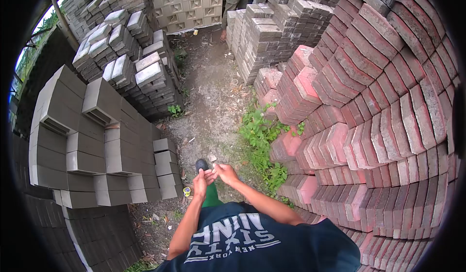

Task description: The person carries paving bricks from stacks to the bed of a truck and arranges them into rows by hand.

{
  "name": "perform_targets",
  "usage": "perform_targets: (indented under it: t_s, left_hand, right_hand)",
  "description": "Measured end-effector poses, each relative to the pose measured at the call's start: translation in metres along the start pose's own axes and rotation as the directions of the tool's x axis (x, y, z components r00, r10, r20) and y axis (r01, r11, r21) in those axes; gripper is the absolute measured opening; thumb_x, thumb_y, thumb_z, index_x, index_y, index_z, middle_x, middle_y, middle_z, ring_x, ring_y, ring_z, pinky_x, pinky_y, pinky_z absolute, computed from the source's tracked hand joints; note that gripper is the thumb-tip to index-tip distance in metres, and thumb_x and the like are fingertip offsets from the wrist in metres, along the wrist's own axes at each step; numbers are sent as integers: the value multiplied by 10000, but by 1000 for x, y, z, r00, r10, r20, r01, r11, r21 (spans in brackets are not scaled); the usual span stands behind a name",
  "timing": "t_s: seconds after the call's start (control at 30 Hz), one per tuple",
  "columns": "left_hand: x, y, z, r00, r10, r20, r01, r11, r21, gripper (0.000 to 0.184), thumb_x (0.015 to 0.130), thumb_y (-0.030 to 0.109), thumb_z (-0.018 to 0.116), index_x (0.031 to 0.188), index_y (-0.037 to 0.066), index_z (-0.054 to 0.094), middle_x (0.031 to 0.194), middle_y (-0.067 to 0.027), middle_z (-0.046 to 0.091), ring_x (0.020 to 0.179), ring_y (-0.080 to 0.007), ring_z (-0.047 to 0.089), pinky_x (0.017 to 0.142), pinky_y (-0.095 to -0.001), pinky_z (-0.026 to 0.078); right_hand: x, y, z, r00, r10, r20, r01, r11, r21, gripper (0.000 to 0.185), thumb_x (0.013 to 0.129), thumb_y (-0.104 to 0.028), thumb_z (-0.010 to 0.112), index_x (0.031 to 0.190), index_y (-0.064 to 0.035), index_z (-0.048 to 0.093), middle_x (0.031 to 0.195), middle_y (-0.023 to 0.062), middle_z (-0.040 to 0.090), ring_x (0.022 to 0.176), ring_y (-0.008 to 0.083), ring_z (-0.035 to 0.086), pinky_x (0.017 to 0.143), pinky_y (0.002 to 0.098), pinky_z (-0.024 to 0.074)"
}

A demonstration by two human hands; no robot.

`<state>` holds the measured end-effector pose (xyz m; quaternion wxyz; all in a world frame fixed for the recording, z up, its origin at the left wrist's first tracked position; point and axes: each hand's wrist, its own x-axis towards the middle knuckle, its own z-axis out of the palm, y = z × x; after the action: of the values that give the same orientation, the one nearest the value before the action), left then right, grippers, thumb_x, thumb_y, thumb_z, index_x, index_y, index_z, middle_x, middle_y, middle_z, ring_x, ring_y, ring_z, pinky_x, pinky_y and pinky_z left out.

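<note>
My left hand [204, 179] is held in front of my body, low in the head view, its fingers partly curled toward the other hand. Close beside it, my right hand [224, 173] has its fingers pinched together. Something small and pale shows between the fingertips of the two hands, too small to name. Below the hands are a dark shoe [201, 164] and a green trouser leg [211, 196].
Grey hollow blocks [82, 141] stand stacked at the left. Reddish pavers [383, 136] are piled at the right beside green weeds [262, 131]. A dirt path [206, 87] runs between stacks toward patterned blocks [187, 2] and another person's leg [236, 2].
</note>
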<state>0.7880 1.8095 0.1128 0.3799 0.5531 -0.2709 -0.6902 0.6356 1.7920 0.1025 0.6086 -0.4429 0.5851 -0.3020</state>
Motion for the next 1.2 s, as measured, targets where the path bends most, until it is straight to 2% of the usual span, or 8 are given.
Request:
perform_targets:
  t_s: [0.07,0.23,0.3,0.4,0.73,0.93,1.03,1.2]
  left_hand:
    - [55,47,0,993,-28,117,32,999,-28,682,978,508,224,1305,-56,424,1294,-188,504,1188,-256,512,1008,-359,396]
    - [152,146,27,991,5,132,-4,1000,-7,647,973,488,298,1339,-35,400,1383,-159,424,1294,-230,388,1049,-309,324]
    - [165,195,48,974,-27,225,15,998,54,677,962,502,320,1428,14,254,1468,-126,275,1348,-210,270,1116,-332,187]
    - [187,254,82,960,0,280,-9,1000,30,678,963,503,310,1432,19,238,1478,-122,251,1358,-211,243,1120,-332,170]
    - [341,328,152,956,132,260,-147,988,39,681,965,507,276,1449,36,183,1509,-110,171,1390,-215,152,1133,-332,114]
    - [457,410,184,959,162,233,-180,982,58,684,967,510,255,1458,46,151,1528,-102,124,1409,-217,98,1141,-332,81]
    - [511,445,199,970,196,144,-185,979,-89,716,956,540,256,1462,48,137,1536,-100,92,1416,-219,70,1143,-349,71]
    - [617,453,196,979,202,19,-200,977,-72,722,953,534,272,1451,23,164,1539,-110,62,1421,-211,-4,1144,-331,7]
  right_hand:
    - [53,-23,9,988,-82,-132,92,993,70,343,937,-317,486,1008,-5,610,826,81,686,806,141,643,783,288,484]
    - [153,-104,16,931,-70,-358,154,965,211,369,954,-309,477,1136,-3,573,1084,114,637,1017,180,589,896,298,443]
    - [169,-160,10,942,-7,-335,125,934,335,443,967,-345,434,1240,-6,518,1239,128,555,1163,200,504,998,304,367]
    - [213,-186,0,936,158,-314,77,779,622,610,972,-439,344,1392,4,332,1465,124,310,1355,209,272,1116,300,185]
    - [413,-211,-101,950,179,-255,77,657,750,792,918,-596,337,1422,9,248,1505,105,222,1395,193,160,1137,342,82]
    - [510,-311,-148,986,-21,-167,137,679,721,780,927,-592,314,1436,-9,216,1516,114,177,1404,210,125,1137,345,81]
    - [543,-357,-165,987,-100,-125,159,692,704,774,932,-590,303,1443,-18,201,1521,118,155,1408,218,107,1137,346,81]
    - [575,-395,-189,996,-68,-50,84,725,684,759,939,-589,276,1456,-42,175,1530,120,113,1414,232,77,1136,348,80]
